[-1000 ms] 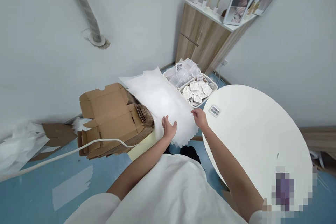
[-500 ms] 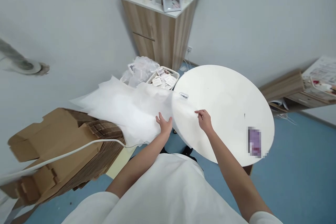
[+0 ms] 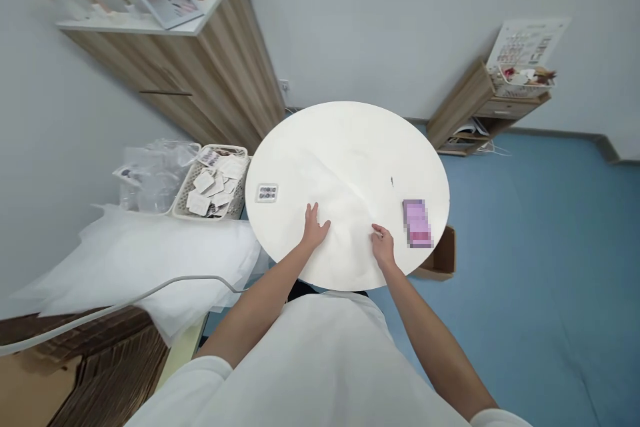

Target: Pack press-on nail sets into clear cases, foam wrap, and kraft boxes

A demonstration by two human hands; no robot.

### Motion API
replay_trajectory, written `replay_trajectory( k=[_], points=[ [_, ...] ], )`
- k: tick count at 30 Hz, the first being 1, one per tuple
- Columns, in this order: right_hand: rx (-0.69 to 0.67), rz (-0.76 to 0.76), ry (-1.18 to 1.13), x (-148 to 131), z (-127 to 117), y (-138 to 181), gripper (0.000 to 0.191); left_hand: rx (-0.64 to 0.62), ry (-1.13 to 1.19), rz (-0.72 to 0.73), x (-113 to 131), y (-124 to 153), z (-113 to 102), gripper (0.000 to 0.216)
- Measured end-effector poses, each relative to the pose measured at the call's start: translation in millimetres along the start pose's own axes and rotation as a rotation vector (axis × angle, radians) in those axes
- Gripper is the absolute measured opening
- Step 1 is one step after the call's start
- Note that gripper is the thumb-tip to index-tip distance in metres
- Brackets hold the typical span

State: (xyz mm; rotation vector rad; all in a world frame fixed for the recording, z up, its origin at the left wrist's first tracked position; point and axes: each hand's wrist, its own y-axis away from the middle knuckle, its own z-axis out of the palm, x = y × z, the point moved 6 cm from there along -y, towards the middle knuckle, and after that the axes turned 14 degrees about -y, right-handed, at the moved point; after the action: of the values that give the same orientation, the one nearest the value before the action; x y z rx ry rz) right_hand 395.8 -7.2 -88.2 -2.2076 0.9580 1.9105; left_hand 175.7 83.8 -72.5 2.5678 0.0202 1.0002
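Note:
A thin, translucent white sheet [image 3: 345, 210] lies over the middle and near part of the round white table [image 3: 345, 113]; its outline is hard to make out against the tabletop. At the sheet's right edge, my right hand [image 3: 383, 247] has thumb and finger pinched on it. My left hand [image 3: 315, 230] is open, fingers spread, resting on or just above the sheet's left part. Left of it on the table is a small clear pack with dark round pieces [image 3: 267, 193]. A pixelated purple item [image 3: 418, 223] lies right of my right hand, and a small dark object [image 3: 392, 181] lies beyond it.
A stack of white sheets [image 3: 165, 247] is at the left, with a pale cable [image 3: 175, 278] across it and folded cardboard [image 3: 115, 373] below. Baskets of white cards [image 3: 215, 183] and clear bags [image 3: 157, 177] adjoin the table. A cardboard box [image 3: 444, 257] stands beneath its right edge.
My view has turned right. My left hand has moved from the sheet stack to over the table. The sheet pinched in my right hand now lies on the tabletop, apart from the stack.

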Motion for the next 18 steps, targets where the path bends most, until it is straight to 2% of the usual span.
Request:
replay_trajectory(
  k=[4,8,11,13,18],
  points=[
    [-0.027,0.002,0.091,13.0,-10.1,12.1,0.039,-0.049,-0.192,0.128,19.6,-15.5,21.2,0.068],
    [-0.132,-0.030,0.179,10.7,-6.4,16.7,0.040,-0.001,-0.339,0.188,24.0,-22.7,17.8,0.065],
    [-0.215,-0.052,0.310,6.2,-0.5,14.5,0.043,0.039,-0.447,0.257,25.3,-9.3,9.2,0.060],
    [-0.266,-0.063,0.395,4.8,3.4,12.9,0.045,0.014,-0.542,0.311,24.7,7.6,8.3,0.057],
    [-0.294,-0.099,0.553,6.5,9.1,11.9,0.047,-0.195,-0.745,0.347,8.8,37.7,17.7,0.057]
  ],
)
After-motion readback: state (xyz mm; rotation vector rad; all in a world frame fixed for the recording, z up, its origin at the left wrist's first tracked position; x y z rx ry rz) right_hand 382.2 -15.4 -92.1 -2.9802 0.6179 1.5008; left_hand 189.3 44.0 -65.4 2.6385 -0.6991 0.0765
